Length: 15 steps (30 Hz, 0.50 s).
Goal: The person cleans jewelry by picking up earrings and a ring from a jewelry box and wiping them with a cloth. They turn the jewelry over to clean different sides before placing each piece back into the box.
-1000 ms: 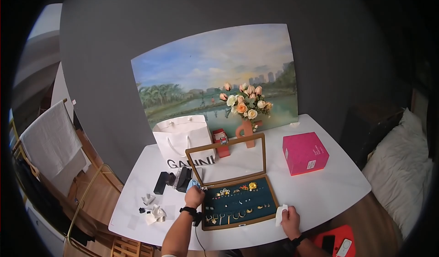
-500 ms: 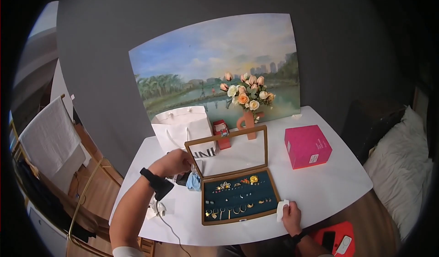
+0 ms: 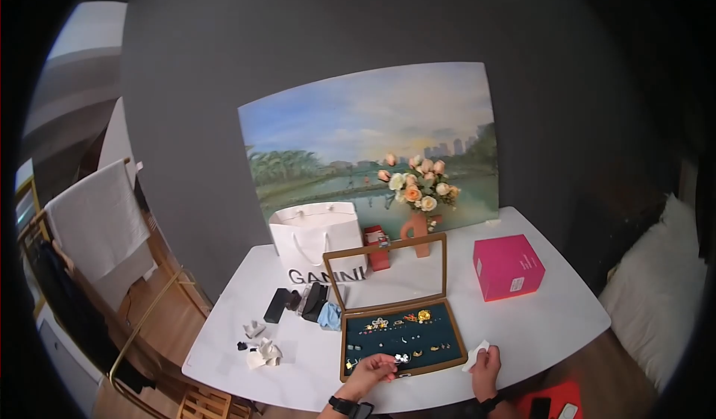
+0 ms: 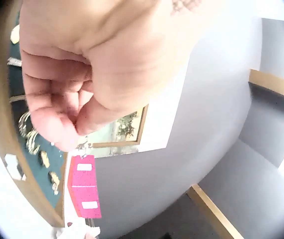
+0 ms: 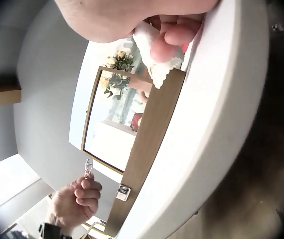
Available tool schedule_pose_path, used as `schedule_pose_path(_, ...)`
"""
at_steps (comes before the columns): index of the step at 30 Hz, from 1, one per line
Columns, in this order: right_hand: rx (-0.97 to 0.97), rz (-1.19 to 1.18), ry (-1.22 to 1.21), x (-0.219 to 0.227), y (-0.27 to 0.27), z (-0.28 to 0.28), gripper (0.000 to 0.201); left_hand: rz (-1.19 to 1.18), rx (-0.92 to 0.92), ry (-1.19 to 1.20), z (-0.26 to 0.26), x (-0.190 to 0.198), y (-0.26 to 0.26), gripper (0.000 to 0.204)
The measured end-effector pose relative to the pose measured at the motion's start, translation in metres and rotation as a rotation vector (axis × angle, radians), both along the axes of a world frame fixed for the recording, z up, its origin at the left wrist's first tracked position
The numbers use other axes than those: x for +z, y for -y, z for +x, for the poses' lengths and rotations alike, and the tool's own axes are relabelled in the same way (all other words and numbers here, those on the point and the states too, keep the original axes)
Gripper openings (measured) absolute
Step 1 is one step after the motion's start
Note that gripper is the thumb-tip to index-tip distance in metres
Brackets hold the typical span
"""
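My left hand (image 3: pixel 377 370) is over the front edge of the wooden display case (image 3: pixel 456 335). Its thumb and fingertips pinch a small silvery piece of jewellery (image 5: pixel 88 168), which sticks up past the fingers in the right wrist view. Its exact kind I cannot tell. The case's glass lid (image 3: pixel 388 273) stands raised, and several earrings and other jewellery pieces (image 3: pixel 424 315) lie in rows on the dark green lining. At the case's right front corner, my right hand (image 3: pixel 486 370) grips a crumpled white cloth (image 5: pixel 152 55).
Left of the case lie a light-blue cloth (image 3: pixel 330 317), a black case (image 3: pixel 314 302), a black box (image 3: pixel 277 305) and crumpled white scraps (image 3: pixel 265 355). Behind stand a white paper bag (image 3: pixel 317 232), a red box (image 3: pixel 379 258) and a flower vase (image 3: pixel 422 246). A pink box (image 3: pixel 509 267) sits at right.
My left hand has let go of the blue cloth beside the case and come to the case's front with a silvery piece of jewellery. The right hand still holds the white cloth.
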State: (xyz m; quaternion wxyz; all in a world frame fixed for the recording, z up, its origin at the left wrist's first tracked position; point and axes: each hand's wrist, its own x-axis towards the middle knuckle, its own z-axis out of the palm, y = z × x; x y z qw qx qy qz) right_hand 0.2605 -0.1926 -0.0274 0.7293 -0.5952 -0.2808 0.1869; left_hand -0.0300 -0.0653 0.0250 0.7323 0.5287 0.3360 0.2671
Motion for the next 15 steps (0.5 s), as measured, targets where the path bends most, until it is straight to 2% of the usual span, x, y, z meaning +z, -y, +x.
schedule_pose_path(2,0.068,0.001,0.098,0.012,-0.003,-0.018,0.014,-0.106,0.019,0.211,0.008,-0.014,0.010,0.019)
schedule_pose_path(3,0.152,0.006,0.068,0.027,-0.006,-0.036,0.012,-0.162,0.016,0.309,0.011,-0.021,0.014,0.019)
schedule_pose_path(4,0.222,-0.005,0.118,0.029,-0.014,-0.049,0.011,-0.176,0.015,0.336,0.015,-0.026,0.016,0.019)
schedule_pose_path(5,0.256,-0.035,0.278,0.014,-0.028,-0.058,0.011,-0.189,0.009,0.361,0.019,-0.030,0.016,0.019)
schedule_pose_path(6,0.317,-0.057,0.201,0.018,-0.033,-0.075,0.017,-0.202,0.003,0.386,0.023,-0.034,0.018,0.019)
schedule_pose_path(7,0.390,-0.086,0.162,0.037,-0.031,-0.090,0.017,-0.185,0.001,0.354,0.024,-0.038,0.021,0.018)
schedule_pose_path(8,0.445,-0.127,0.290,0.016,-0.043,-0.101,0.018,-0.158,0.004,0.330,0.025,-0.043,0.021,0.018)
schedule_pose_path(11,0.443,-0.093,0.490,0.029,-0.035,-0.118,0.016,-0.109,-0.011,0.282,0.013,-0.069,0.021,0.019)
schedule_pose_path(13,0.440,-0.092,0.552,0.043,-0.030,-0.125,0.015,-0.075,-0.020,0.236,0.007,-0.066,0.022,0.019)
schedule_pose_path(15,0.430,-0.083,0.578,0.035,-0.033,-0.127,0.015,-0.037,-0.012,0.174,0.004,-0.062,0.024,0.019)
